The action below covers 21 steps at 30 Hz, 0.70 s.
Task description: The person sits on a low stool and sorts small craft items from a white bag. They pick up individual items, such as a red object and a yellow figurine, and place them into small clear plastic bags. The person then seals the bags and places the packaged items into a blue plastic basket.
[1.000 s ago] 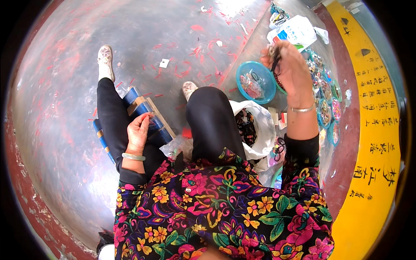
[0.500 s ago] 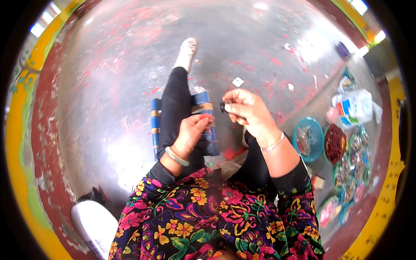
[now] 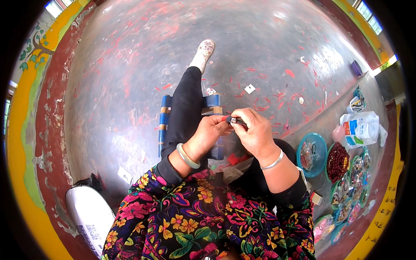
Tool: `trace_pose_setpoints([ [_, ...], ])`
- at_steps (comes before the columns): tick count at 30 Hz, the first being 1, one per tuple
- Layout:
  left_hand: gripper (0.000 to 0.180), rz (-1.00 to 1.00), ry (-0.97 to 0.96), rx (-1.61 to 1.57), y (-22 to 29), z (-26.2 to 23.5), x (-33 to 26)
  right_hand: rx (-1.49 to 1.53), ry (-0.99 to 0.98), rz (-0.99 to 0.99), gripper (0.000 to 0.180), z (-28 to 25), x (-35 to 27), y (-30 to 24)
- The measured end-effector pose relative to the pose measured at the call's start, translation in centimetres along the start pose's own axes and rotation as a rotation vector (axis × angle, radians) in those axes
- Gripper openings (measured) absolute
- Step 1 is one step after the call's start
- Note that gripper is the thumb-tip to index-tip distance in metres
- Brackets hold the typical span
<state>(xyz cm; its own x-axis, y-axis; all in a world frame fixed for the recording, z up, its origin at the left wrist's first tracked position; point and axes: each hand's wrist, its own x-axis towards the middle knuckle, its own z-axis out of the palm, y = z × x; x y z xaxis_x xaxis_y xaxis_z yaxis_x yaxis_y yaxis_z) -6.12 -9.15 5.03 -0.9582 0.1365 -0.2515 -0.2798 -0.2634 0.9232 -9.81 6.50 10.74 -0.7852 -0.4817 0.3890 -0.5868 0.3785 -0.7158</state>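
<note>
My left hand (image 3: 211,132) and my right hand (image 3: 255,129) meet in front of my chest, above my lap. Together their fingertips pinch a small dark bead-like piece (image 3: 233,120) with a bit of red beside it. A pale green bangle sits on my left wrist and a silver one on my right. Under my hands a blue and wood low stool frame (image 3: 164,121) lies across my outstretched left leg (image 3: 184,106).
At the right stand a teal bowl (image 3: 318,145) holding a plastic bag, a bowl of dark red beads (image 3: 338,161) and several more bead dishes (image 3: 357,182). A white bag (image 3: 362,128) lies beyond them. Red scraps dot the grey floor (image 3: 130,78). A white sack (image 3: 89,214) sits lower left.
My right hand came back from the teal bowl at the right with a small piece. My left hand rose from my knee to meet it, and my view swung left.
</note>
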Motion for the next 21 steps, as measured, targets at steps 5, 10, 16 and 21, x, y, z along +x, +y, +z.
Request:
trace_pose_setpoints([
  [5, 0.026, 0.003, -0.018, -0.005, 0.8, 0.3, -0.9, -0.159, -0.011, -0.093, 0.02, -0.1, -0.2, 0.5],
  [10, 0.03, -0.02, -0.046, -0.067, 1.0, 0.4, -1.5, -0.171, -0.046, -0.119, 0.018, -0.3, -0.2, 0.4],
  [16, 0.033, -0.054, -0.101, -0.116, 1.2, 0.4, -2.0, -0.058, -0.204, -0.094, 0.014, -0.4, -0.6, 0.7],
  [21, 0.034, -0.08, -0.094, -0.148, 0.7, 0.1, -2.0, 0.142, -0.238, 0.111, 0.014, -0.3, -0.7, 1.4],
])
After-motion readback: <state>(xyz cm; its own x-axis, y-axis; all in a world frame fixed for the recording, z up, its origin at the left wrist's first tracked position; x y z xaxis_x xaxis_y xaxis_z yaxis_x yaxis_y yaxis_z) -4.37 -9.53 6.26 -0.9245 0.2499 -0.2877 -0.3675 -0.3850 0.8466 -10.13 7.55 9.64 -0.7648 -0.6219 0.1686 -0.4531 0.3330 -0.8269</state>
